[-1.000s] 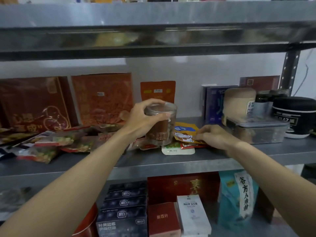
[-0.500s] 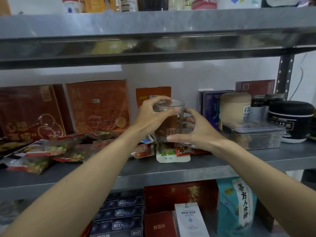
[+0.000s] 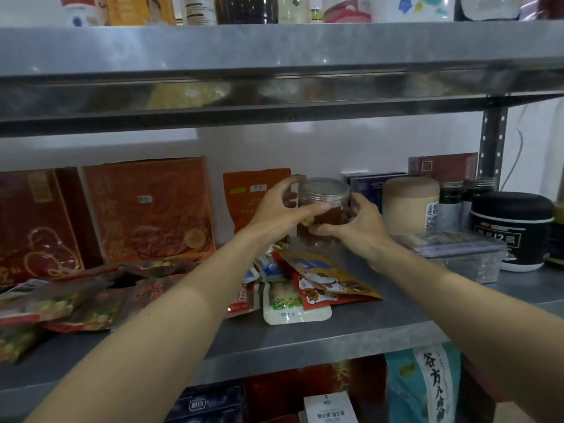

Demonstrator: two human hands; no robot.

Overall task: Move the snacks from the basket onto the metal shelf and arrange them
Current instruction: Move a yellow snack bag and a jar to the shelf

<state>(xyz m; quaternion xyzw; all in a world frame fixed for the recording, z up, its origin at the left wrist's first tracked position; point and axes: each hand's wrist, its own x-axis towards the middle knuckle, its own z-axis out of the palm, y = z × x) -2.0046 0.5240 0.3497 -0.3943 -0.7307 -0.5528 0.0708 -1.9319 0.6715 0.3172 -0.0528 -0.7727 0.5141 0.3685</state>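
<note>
The left hand (image 3: 274,215) and right hand (image 3: 358,228) grip a clear cylindrical jar (image 3: 324,195) with curled fingers (image 3: 308,210).

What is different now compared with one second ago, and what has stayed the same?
The right grip left the snack packets and took hold of the clear jar, which the left grip already held. Both carried it backward, between the orange pouch and the beige canister. The packets stayed in place.

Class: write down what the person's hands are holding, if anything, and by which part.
Both hold the clear jar by its side wall: the left hand round the upper part, the right hand lower down on the opposite side.
</note>
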